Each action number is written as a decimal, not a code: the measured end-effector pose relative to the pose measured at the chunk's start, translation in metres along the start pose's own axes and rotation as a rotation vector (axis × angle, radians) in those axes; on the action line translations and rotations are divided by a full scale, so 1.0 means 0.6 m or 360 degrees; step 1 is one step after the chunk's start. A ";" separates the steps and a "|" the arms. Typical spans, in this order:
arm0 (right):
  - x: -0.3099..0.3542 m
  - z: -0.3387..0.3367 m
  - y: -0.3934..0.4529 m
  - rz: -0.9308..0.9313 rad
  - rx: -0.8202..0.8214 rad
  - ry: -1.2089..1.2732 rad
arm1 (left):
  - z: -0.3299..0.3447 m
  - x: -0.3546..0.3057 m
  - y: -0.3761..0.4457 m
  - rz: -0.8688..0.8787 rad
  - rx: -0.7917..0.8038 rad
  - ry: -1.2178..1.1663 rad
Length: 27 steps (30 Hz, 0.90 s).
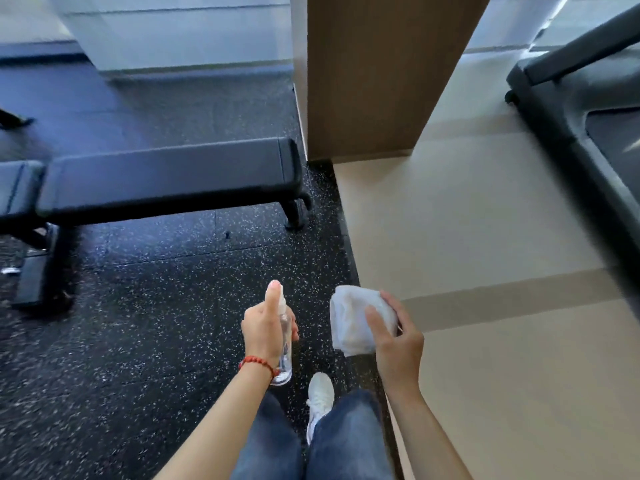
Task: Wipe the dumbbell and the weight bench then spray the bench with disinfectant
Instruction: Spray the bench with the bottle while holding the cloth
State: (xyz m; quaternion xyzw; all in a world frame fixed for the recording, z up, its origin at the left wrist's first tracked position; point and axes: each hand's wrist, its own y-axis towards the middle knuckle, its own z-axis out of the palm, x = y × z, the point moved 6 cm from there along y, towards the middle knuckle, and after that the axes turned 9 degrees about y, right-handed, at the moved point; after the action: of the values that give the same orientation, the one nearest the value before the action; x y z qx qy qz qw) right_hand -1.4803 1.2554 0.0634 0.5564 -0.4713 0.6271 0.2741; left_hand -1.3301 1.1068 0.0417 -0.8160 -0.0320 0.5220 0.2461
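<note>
My left hand (265, 327) grips a clear spray bottle (284, 344) upright, with the index finger resting on its white nozzle. My right hand (394, 337) holds a folded white cloth (349, 317) beside the bottle. Both hands are low in the middle of the view, above the speckled black floor. The black padded weight bench (169, 174) stands further ahead to the left, well apart from both hands. No dumbbell is in sight.
A wooden pillar (374, 74) rises just right of the bench's end. A treadmill (588, 109) stands at the far right on the beige floor (485, 220). The bench's foot (38, 271) sits at the left. My jeans and a white shoe (320, 396) show below.
</note>
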 end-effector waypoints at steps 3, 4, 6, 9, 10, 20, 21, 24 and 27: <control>0.029 0.049 0.052 -0.0012 0.0083 -0.0005 | -0.008 -0.033 0.053 -0.0030 -0.0065 -0.0060; 0.036 0.066 0.068 -0.0016 0.0109 -0.0012 | -0.011 -0.040 0.073 -0.0038 -0.0079 -0.0059; 0.047 0.101 0.098 -0.0033 0.0146 -0.0036 | -0.016 -0.052 0.114 -0.0049 -0.0099 -0.0079; 0.056 0.156 0.146 -0.0036 0.0156 -0.0062 | -0.023 -0.072 0.181 -0.0083 -0.0091 -0.0125; 0.059 0.175 0.162 -0.0038 0.0151 -0.0070 | -0.026 -0.078 0.205 -0.0095 -0.0088 -0.0131; 0.095 0.392 0.310 0.0011 0.0091 -0.0086 | -0.072 -0.160 0.461 -0.0177 -0.0053 -0.0099; 0.098 0.409 0.321 0.0018 0.0089 -0.0082 | -0.075 -0.164 0.480 -0.0198 -0.0060 -0.0096; 0.105 0.449 0.350 0.0035 0.0084 -0.0090 | -0.086 -0.172 0.528 -0.0265 -0.0108 -0.0114; 0.111 0.482 0.381 0.0062 0.0117 -0.0113 | -0.089 -0.176 0.566 -0.0321 -0.0143 -0.0120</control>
State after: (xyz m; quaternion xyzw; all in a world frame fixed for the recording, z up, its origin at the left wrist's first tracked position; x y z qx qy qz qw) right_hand -1.5668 0.8914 0.0435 0.5787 -0.4681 0.6290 0.2243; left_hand -1.4013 0.7566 -0.0001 -0.7987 -0.1465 0.5230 0.2591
